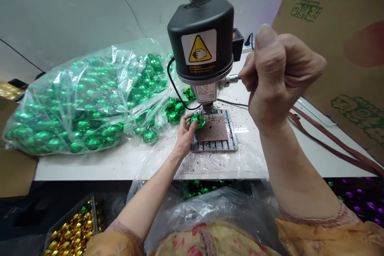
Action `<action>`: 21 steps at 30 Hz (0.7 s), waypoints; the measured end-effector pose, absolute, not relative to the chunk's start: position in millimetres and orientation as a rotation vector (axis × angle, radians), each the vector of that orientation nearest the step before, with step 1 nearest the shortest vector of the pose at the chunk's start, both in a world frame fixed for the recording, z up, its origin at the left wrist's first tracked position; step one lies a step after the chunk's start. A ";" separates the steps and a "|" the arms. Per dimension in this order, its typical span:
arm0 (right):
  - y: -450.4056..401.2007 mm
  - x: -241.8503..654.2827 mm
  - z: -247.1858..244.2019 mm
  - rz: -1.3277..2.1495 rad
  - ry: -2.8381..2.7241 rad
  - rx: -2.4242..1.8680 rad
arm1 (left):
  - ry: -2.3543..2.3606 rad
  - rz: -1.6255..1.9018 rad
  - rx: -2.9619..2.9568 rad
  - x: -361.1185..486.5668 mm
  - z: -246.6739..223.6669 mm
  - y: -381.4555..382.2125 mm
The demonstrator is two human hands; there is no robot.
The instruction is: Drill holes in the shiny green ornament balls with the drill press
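Note:
My left hand (pixel 186 133) grips a shiny green faceted ball (pixel 198 121) between thumb and fingers, just below the chuck (pixel 207 107) of a small black bench drill press (pixel 200 36). Beneath the ball lies a brown board (pixel 216 127) with a hole, set on the slotted metal base (pixel 232 136). Raised on the right, my right hand (pixel 279 72) is closed round the end of the metal feed lever (pixel 233 79) at the drill's side. Its fist hides most of the lever.
A big clear bag (pixel 75 100) of green balls lies left, with loose green balls (pixel 150 136) spilling out. Dark shavings dot the base and table (pixel 99 168). A cardboard box (pixel 336 56) stands right. Gold balls (pixel 73 230) fill a bin below left; purple balls (pixel 360 200) sit below right.

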State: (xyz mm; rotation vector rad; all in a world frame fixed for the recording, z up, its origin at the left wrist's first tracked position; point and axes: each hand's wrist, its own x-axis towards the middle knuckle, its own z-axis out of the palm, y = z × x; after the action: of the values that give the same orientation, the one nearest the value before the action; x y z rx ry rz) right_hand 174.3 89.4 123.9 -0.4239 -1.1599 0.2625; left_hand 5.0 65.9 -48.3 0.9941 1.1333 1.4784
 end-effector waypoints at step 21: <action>86.7 173.5 121.7 0.188 -1.174 -0.550 | 1.163 1.353 1.256 22.4 -49.9 75.2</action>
State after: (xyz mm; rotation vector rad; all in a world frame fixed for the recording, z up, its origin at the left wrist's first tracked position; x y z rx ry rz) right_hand 173.5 86.7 121.7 -0.5497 -1.1742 0.1878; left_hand 22.4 75.2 -49.9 1.2560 1.1635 1.3532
